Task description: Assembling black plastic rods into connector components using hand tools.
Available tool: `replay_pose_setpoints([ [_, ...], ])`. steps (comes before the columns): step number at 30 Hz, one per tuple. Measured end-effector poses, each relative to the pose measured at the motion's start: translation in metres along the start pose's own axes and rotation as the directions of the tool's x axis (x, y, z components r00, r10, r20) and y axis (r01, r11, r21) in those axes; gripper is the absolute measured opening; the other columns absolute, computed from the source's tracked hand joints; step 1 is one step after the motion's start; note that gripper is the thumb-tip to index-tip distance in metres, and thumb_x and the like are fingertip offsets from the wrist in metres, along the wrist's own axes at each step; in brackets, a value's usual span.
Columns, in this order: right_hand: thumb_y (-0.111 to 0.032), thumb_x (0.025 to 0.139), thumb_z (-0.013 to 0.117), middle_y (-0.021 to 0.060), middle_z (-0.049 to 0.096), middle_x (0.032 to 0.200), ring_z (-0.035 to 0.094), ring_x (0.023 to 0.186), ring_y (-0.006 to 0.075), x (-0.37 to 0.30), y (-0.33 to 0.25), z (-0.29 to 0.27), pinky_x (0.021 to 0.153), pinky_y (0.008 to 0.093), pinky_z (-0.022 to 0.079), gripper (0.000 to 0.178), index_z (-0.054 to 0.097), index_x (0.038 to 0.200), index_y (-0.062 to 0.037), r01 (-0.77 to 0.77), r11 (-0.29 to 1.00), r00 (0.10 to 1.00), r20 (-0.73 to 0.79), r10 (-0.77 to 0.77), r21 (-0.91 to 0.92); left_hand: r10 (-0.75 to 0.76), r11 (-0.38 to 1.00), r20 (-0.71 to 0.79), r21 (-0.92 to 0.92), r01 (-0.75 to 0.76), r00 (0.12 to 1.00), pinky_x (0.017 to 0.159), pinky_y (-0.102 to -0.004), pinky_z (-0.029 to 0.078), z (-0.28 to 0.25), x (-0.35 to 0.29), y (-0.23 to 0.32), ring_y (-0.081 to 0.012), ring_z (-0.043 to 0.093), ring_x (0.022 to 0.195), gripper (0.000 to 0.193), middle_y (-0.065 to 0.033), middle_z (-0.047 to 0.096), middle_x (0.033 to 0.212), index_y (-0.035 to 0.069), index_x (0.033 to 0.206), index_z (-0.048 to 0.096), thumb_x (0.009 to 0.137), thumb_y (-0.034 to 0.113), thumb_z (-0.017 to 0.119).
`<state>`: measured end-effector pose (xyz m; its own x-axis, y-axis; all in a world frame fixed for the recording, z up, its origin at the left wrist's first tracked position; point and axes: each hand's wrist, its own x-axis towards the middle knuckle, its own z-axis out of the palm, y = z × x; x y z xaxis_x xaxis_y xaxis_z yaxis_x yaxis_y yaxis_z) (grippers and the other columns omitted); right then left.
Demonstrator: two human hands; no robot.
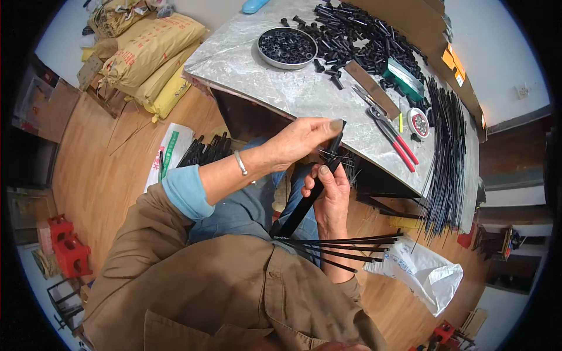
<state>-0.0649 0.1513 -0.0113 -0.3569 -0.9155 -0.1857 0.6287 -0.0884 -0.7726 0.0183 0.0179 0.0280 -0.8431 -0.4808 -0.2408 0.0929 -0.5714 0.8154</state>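
What looks like a black umbrella frame (303, 209) slants across my lap, its upper end near the table's front edge. Around its shaft, just below the top, my right hand (332, 192) is closed. My left hand (301, 140) pinches a short black piece (335, 142) at the upper end between thumb and fingers. Fine thin wires stick out between the two hands. From the lower end, several slim black ribs (345, 241) fan out to the right, over my right forearm. My left fingertips are partly hidden.
On the grey table (234, 55) stand a round tin of small black rings (287, 47), a heap of black plastic parts (374, 35), red-handled pliers (395, 140), a small round dish (418, 123) and a bundle of thin rods (446, 152). Yellow sacks (152, 52) are stacked left; a white bag (421, 272) lies right.
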Motion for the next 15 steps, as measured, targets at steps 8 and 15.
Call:
replay_pose_setpoints([
  [8, -0.016, 0.091, 0.062, 0.0032, 0.059, 0.084, 0.058, 0.073, 0.0119, -0.005, -0.008, 0.001, 0.062, 0.0271, 0.051, 0.026, 0.055, 0.111, -0.002, 0.018, 0.989, 0.997, -0.071, -0.029, -0.149, 0.003, 0.943, -0.001, 0.332, -0.002, 1.0, 0.052, -0.0269, 0.053, 0.007, -0.021, -0.005, -0.0132, 0.062, 0.063, 0.031, -0.0089, 0.064, 0.088, -0.005, 0.109, 0.055, 0.084, 0.008, 0.067],
  [15, -0.019, 0.085, 0.069, -0.0014, 0.063, 0.083, 0.053, 0.071, 0.0061, -0.008, -0.035, -0.013, 0.066, 0.0227, 0.044, 0.023, 0.067, 0.096, 0.0009, 0.107, 0.712, 0.994, 0.053, -0.097, -0.694, 0.139, 0.946, 0.072, 0.285, -0.154, 0.988, 0.084, -0.0259, 0.049, 0.01, -0.029, -0.015, -0.0106, 0.06, 0.095, 0.036, -0.0062, 0.062, 0.106, -0.003, 0.118, 0.055, 0.085, 0.008, 0.065],
])
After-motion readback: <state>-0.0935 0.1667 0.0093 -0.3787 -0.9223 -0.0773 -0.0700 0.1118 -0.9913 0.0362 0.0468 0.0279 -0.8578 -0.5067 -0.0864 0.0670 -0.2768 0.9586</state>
